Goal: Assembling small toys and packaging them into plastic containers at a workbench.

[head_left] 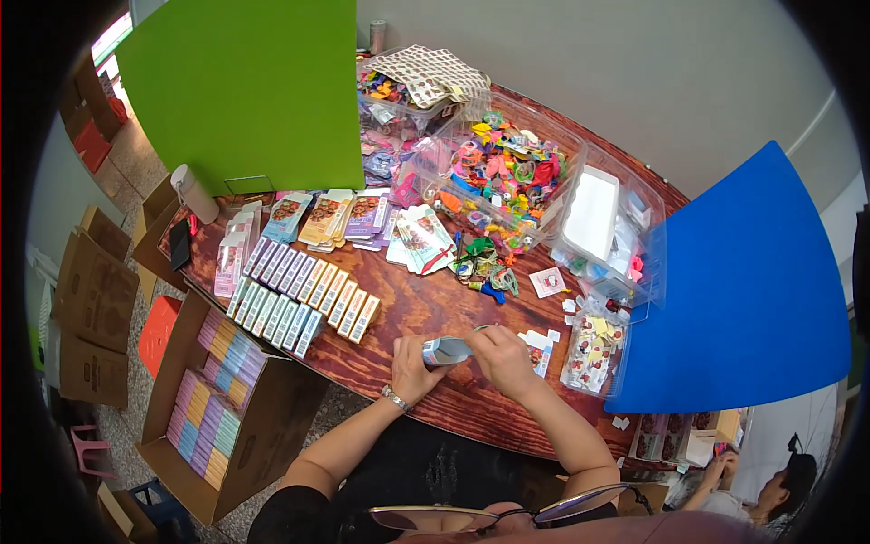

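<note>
My left hand (pixel 417 369) is closed around a small light-blue carton (pixel 443 352), held tilted just above the table's near edge. The carton's end facing right gapes. At that end my right hand (pixel 503 357) has its fingers pinched together; something thin seems to be between them, too small to name. Under and beside my right wrist lie a printed card (pixel 541 360) and small white paper pieces. To the left, finished-looking small cartons (pixel 304 288) stand in neat rows, in white, green, purple and orange.
Flat printed cartons (pixel 328 218) lie in stacks behind the rows. Clear bins (pixel 580 150) hold colourful small toys; a smaller tray (pixel 594 352) holds stickers. Green (pixel 249 100) and blue (pixel 743 290) panels flank the table. A cardboard box (pixel 249 435) of packed cartons stands lower left. Another person (pixel 784 490) sits lower right.
</note>
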Available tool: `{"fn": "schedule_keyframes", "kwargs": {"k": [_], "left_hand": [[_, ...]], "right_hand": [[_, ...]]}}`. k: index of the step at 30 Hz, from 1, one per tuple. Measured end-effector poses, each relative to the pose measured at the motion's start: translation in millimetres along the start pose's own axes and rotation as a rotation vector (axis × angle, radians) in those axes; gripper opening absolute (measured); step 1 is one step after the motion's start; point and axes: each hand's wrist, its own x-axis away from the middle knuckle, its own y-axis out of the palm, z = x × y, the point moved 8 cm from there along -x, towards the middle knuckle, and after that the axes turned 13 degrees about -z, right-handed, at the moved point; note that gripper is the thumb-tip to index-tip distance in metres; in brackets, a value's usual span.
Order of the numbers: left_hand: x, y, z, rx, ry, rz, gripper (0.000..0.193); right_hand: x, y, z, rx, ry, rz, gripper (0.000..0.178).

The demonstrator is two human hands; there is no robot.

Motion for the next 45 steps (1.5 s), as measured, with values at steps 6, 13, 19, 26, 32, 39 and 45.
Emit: {"fn": "schedule_keyframes", "kwargs": {"k": [6,13,19,26,32,39,45], "left_hand": [[-1.2,2.3,6.0,0.053,-0.024,-0.041,0.062],[7.7,10.5,-8.9,0.075,-0.119,-0.115,0.067],[9.0,5.4,-16.8,0.060,-0.131,-0.126,0.070],[12.3,2.4,-19.7,0.068,-0.077,-0.110,0.071],[12.9,3.0,-20.2,0.047,-0.115,-0.123,0.069],[11.9,4.8,-22.1,0.066,-0.127,-0.122,0.069],[10.6,10.2,-32.2,0.066,-0.230,-0.157,0.073]], "right_hand": [[4.5,23.7,-2.9,0.043,0.079,-0.052,0.032],[4.8,46.5,-5.8,0.036,-0.115,-0.329,0.037],[19.2,43.6,116.6,-0.324,0.415,-0.059,0.027],[24.6,117.2,150.9,-0.147,0.555,-0.488,0.023],[-51.4,108.7,170.7,0.047,0.466,-0.205,0.017],[-57.4,117.9,166.0,0.238,0.426,-0.327,0.016],[-56.3,43.0,111.4,-0.245,0.307,-0.439,0.025]]}}
